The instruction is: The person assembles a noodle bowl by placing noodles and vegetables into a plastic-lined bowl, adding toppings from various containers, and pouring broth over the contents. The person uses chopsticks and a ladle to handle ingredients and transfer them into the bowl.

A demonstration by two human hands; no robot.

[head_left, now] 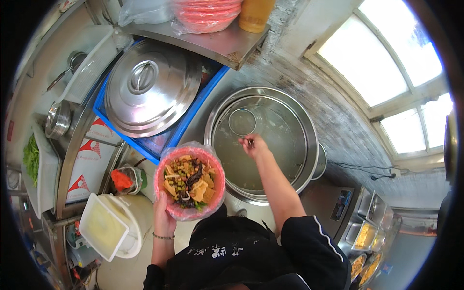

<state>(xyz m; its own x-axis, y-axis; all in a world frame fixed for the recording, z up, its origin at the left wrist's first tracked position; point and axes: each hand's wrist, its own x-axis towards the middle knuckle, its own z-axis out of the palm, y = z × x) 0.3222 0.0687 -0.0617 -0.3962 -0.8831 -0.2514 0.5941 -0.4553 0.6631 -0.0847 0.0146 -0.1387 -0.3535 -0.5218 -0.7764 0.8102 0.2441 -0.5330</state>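
My left hand [165, 215] grips the near left side of a pink bowl [217, 166] lined with a clear plastic bag. Inside lies a mix of food [191, 181]: yellowish sheets, dark strips and green pieces. Over a large steel pot [309, 125], my right hand [254, 146] is closed on the handle of a round-headed metal ladle [242, 122]. Its ring-shaped head is at the surface of the cloudy liquid [270, 159]; whether the head is solid or mesh I cannot tell. The bowl is held left of the pot, near its rim.
A steel lid [164, 94] rests on a blue crate [186, 128] beyond the bowl. Above is a metal shelf [203, 42] with bagged pink bowls [208, 14]. A white bucket [140, 222] stands at left, and food trays [365, 237] are at right.
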